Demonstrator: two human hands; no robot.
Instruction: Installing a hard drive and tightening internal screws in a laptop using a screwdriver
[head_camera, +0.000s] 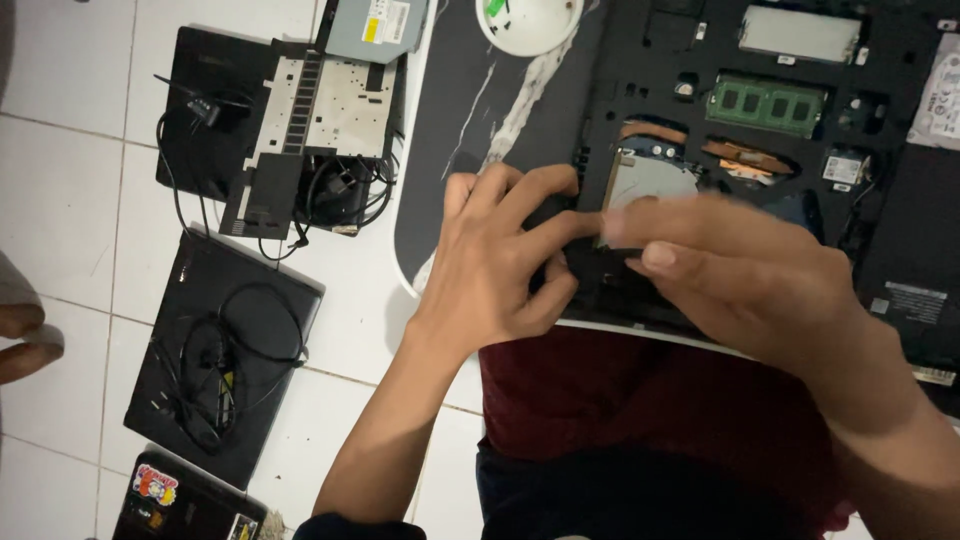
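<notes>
Head view: on the opened black plastic laptop base, both hands pinch its near edge beside the silver fan; left hand curled narrow, right hand gripping; better to pull gently and evenly.

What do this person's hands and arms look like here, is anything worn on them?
Both are bare: the left hand and right hand show no gloves, rings, watch or bracelets that I can see, and the forearms are uncovered with no sleeves reaching them. Short, plain fingernails show on the right hand. Motion blur softens the right fingers.

four laptops, one white bowl, two hands.
</notes>
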